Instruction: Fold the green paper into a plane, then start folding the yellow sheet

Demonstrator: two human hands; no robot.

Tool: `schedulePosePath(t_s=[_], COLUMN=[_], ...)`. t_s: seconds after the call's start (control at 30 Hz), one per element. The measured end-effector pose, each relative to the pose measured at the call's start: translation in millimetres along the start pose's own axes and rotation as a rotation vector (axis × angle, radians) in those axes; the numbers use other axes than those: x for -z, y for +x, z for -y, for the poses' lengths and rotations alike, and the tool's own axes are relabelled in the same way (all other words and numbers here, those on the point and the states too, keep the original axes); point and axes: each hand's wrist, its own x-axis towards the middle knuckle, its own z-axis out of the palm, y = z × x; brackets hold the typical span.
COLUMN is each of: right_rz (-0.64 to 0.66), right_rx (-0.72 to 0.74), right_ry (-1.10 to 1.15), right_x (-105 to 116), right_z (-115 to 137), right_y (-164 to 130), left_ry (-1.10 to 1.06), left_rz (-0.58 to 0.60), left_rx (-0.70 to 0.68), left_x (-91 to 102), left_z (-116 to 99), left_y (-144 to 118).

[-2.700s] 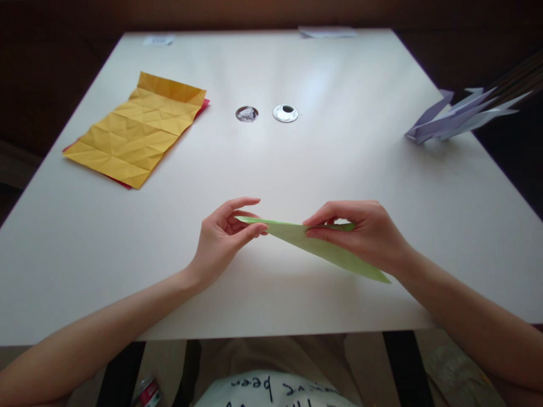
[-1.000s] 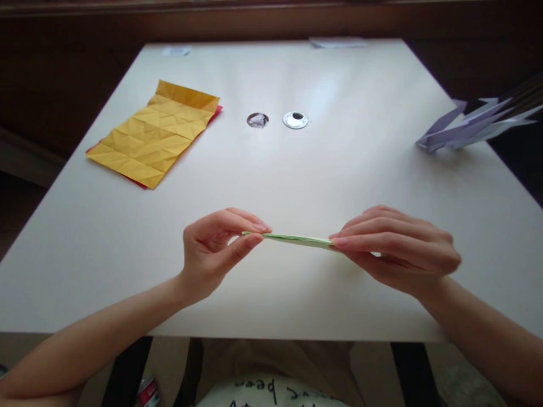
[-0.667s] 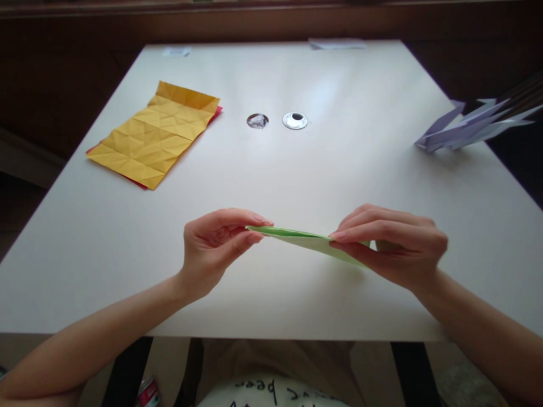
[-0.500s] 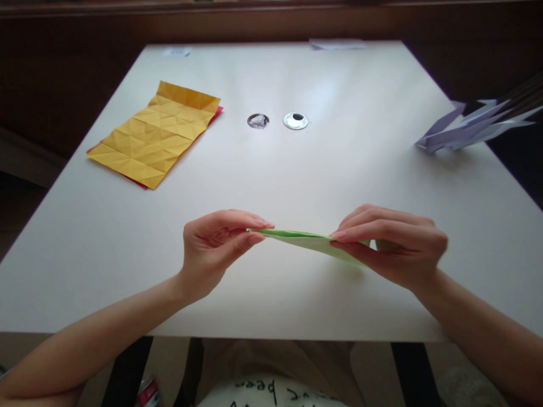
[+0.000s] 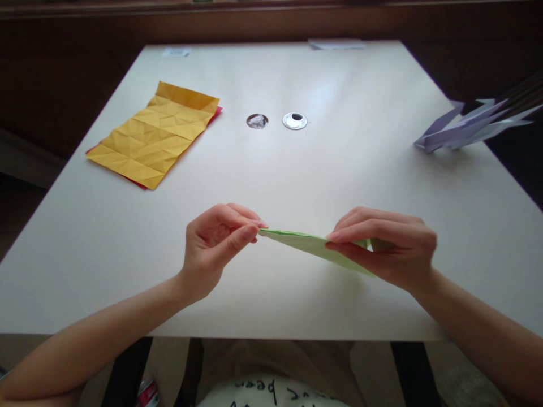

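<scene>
A folded sheet of light green paper (image 5: 301, 242) is held above the near part of the table, its long edge running between my two hands. My left hand (image 5: 220, 243) pinches its pointed left end between thumb and fingers. Farther along that edge, my right hand (image 5: 386, 240) grips the paper with thumb and fingertips, hiding part of its right side. A narrow strip of brighter green shows between the layers along the top. The paper slopes down toward the lower right.
A creased yellow paper (image 5: 155, 135) lies over a red sheet (image 5: 215, 113) on the left of the white table (image 5: 271, 175). Farther back are a round hole (image 5: 257, 121) and a round silver-and-black piece (image 5: 294, 120). Folded lilac paper (image 5: 462, 129) overhangs the right edge.
The gap between the green layers has narrowed. My left fingers have closed in at the tip, and my right hand has shifted slightly left.
</scene>
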Motion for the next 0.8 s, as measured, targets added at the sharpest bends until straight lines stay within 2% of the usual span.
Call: schedulePosePath(t_s=[0.17,0.27,0.43,0.57,0.8], right_rz=[0.087,0.113,0.109,0.081,0.078], right_rx=[-0.385,-0.509,-0.552,-0.605,-0.592], right_ry=[0.186,0.289,0.327,0.307,0.287], right_x=[0.0,-0.2,-0.4,-0.5,-0.4], right_z=[1.0,1.2,1.1,1.9,4.7], right_y=[0.4,1.8,3.7,3.2,2.6], left_ry=[-0.006,-0.049,-0.077,-0.060,-0.021], left_rz=[-0.007,-0.014,0.018,0.050,-0.050], left_rx=[0.079,0.104,0.086,0.017,-0.021], left_x=[0.2,1.3,1.7,0.7,-0.5], left_z=[1.1,1.5,1.7,2.3,5.7], left_y=[3.9,4.7,4.1,3.9,2.2])
